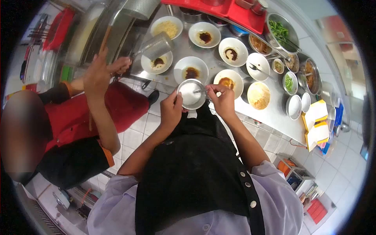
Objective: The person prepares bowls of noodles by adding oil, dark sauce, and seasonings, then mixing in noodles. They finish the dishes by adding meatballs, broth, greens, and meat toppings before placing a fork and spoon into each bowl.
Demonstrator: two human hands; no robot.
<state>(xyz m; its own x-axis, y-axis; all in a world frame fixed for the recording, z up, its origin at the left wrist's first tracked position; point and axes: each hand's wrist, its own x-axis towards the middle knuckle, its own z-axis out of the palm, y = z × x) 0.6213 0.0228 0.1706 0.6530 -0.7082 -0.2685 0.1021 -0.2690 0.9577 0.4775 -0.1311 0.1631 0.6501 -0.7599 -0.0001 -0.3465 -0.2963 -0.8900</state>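
My left hand (171,109) is wrapped around the side of a small metal bowl (181,102) with white contents, possibly powder, held in front of my apron at the counter's edge. Between the fingers of my right hand (222,100) is a spoon (199,91), its tip down in the white contents. Just beyond the metal bowl stands a white bowl (178,69) with dark sauce at its bottom. Close to my right hand is another white bowl (239,87) with orange-brown sauce.
On the left, a co-worker in a red apron (117,102) holds a mesh strainer (156,47) over a sauced bowl (145,66). Noodles fill a bowl (178,22) behind. Greens in a large metal bowl (277,33) and several smaller bowls crowd the right side near a red tray (250,21).
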